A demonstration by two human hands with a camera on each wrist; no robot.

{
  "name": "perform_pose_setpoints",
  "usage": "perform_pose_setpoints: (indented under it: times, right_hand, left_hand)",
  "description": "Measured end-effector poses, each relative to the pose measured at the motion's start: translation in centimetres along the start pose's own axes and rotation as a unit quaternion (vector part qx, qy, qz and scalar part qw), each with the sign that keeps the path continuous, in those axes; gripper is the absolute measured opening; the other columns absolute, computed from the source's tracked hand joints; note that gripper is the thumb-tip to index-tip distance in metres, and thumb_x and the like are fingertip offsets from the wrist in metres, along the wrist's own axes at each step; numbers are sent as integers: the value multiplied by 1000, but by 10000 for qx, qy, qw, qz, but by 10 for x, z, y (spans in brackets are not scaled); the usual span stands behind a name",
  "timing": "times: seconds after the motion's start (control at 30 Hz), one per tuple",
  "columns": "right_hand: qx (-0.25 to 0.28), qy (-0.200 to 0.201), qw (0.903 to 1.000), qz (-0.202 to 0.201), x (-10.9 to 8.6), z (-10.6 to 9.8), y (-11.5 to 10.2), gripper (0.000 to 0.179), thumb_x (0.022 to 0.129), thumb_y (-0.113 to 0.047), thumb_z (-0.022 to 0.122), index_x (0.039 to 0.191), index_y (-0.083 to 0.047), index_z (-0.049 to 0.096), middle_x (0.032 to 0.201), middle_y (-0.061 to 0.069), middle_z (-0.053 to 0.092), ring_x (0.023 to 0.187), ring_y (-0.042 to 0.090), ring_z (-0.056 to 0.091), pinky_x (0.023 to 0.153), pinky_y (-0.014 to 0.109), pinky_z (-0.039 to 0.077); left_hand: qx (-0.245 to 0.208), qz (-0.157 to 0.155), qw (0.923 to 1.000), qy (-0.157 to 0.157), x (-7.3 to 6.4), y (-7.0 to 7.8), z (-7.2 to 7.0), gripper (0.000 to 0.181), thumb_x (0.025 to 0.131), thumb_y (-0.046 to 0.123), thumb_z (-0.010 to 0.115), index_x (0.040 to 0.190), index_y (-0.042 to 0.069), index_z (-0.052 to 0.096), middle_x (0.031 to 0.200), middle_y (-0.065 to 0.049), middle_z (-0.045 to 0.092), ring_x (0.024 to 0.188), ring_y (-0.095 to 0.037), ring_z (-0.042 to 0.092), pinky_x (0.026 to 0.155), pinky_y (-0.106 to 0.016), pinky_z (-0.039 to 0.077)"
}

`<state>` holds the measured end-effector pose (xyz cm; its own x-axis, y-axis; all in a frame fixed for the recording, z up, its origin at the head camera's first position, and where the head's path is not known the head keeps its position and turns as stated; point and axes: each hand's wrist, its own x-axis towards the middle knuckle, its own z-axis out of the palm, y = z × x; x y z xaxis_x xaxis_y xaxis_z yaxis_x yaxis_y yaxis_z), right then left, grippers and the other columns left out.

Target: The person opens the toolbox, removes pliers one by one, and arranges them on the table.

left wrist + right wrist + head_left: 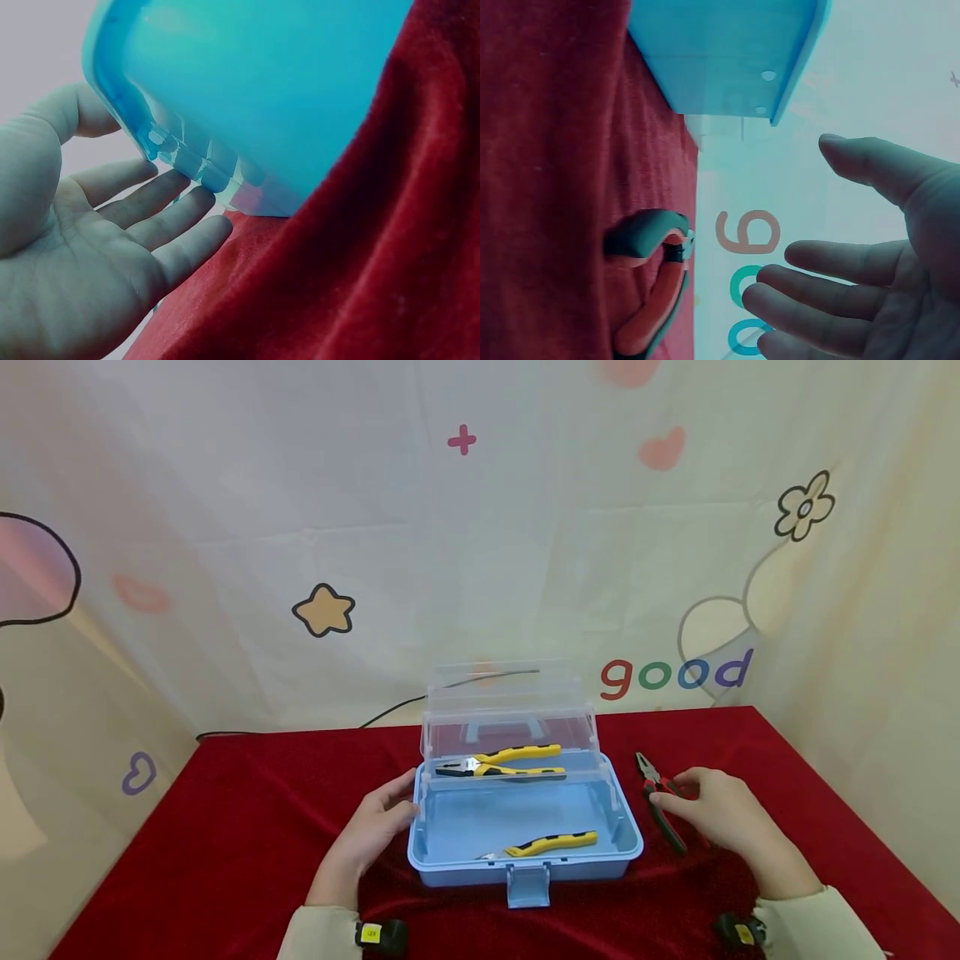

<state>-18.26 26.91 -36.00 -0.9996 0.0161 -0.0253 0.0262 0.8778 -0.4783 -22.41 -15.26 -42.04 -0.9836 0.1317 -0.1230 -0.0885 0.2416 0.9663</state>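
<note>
My left hand [375, 822] rests against the left side of the light blue toolbox [465, 875]; in the left wrist view its fingers are loosely straight at the box's edge, the thumb tip hidden behind the rim. Over on the right, my right hand [720, 806] hovers above pliers with red and black handles [647, 768] on the cloth. The right wrist view shows this hand with fingers spread and nothing between them. Yellow-and-black-handled pliers [517, 752] lie in the toolbox's raised clear tray. Another yellow-handled tool [555, 842] lies inside by the front edge, its head partly hidden.
The toolbox's clear lid [510, 693] stands raised at the back, and its latch [528, 887] hangs down in front. Dark red cloth [247, 835] covers the table. A dark cable [397, 708] runs along the back before a printed curtain [525, 568].
</note>
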Motion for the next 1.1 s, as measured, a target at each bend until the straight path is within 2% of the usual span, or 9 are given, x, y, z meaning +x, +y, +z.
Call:
perform_pose_setpoints:
  times: [0.1,0.57,0.9,1.1]
  right_hand:
    - [-106,72,9999,-89,1,-3,-4,64,82,-44,66,118,9,57,110,27,62,93,36,60,71,46,56]
    - [-119,132,9992,-361,5,-9,-20,69,80,-47,68,121,7,56,113,28,61,94,36,61,69,44,57]
    - [-127,187,9985,-493,5,-13,-35,65,81,-44,68,121,6,57,108,22,64,90,29,61,67,39,58]
    - [-199,172,9981,-550,7,-16,-43,66,80,-44,69,122,5,57,110,23,63,91,29,61,68,40,58]
  left_hand:
    - [10,0,10000,-2,0,0,-1,61,86,17,58,144,20,41,141,-10,49,117,-27,56,96,-45,50]
    - [41,37,10000,12,2,-1,0,60,87,16,57,144,18,41,140,-11,50,116,-27,57,95,-45,50]
    - [123,0,9999,44,1,0,1,61,87,17,57,145,18,40,140,-10,50,115,-27,57,95,-45,50]
    - [129,7,9999,42,1,0,1,61,87,16,57,145,18,39,141,-10,50,115,-27,57,95,-45,50]
